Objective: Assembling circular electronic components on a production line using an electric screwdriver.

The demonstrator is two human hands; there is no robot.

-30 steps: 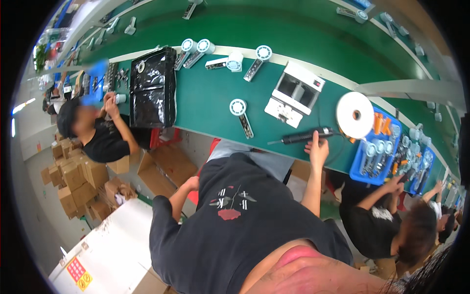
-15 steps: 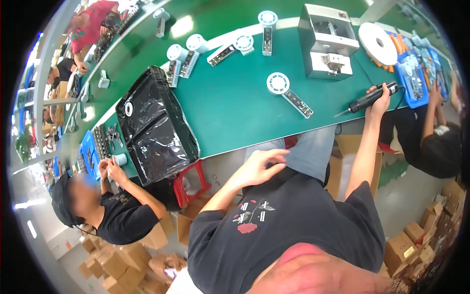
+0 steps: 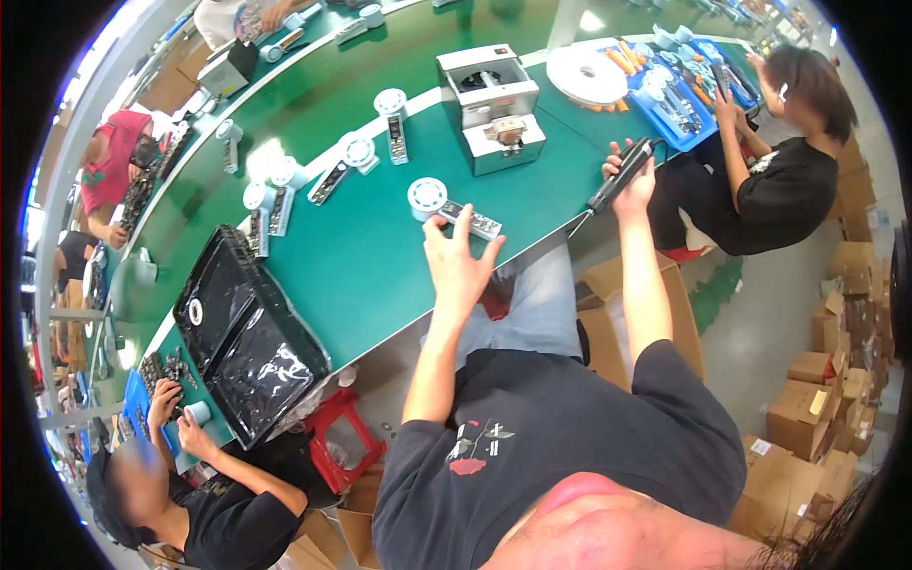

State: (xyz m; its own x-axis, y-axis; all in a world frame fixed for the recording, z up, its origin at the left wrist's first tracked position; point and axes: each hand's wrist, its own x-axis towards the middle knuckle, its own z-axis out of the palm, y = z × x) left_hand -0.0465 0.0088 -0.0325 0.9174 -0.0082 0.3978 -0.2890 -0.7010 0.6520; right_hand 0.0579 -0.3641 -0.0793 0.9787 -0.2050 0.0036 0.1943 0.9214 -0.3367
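Note:
My right hand [image 3: 634,182] is wrapped round a black electric screwdriver [image 3: 617,177] over the front edge of the table, its thin bit pointing down and left. My left hand [image 3: 454,258] has its fingers spread and reaches over a light blue handheld device with a round slotted head [image 3: 427,196] and a handle showing an exposed circuit board [image 3: 480,222]. The fingertips are at the near side of this device, by the joint of head and handle; whether they touch it I cannot tell. The device lies on the green table mat [image 3: 366,285].
Several similar devices [image 3: 396,133] lie farther back. A silver-and-black machine [image 3: 489,109] and a white reel [image 3: 587,76] stand at the back. A black plastic-lined tray [image 3: 252,332] lies left, a blue parts bin [image 3: 673,109] right. Co-workers sit on both sides; cardboard boxes [image 3: 798,408] stand behind.
My left hand has moved from near my lap forward to the device on the table. The right hand still holds the screwdriver, now tilted more steeply. The whole view has shifted.

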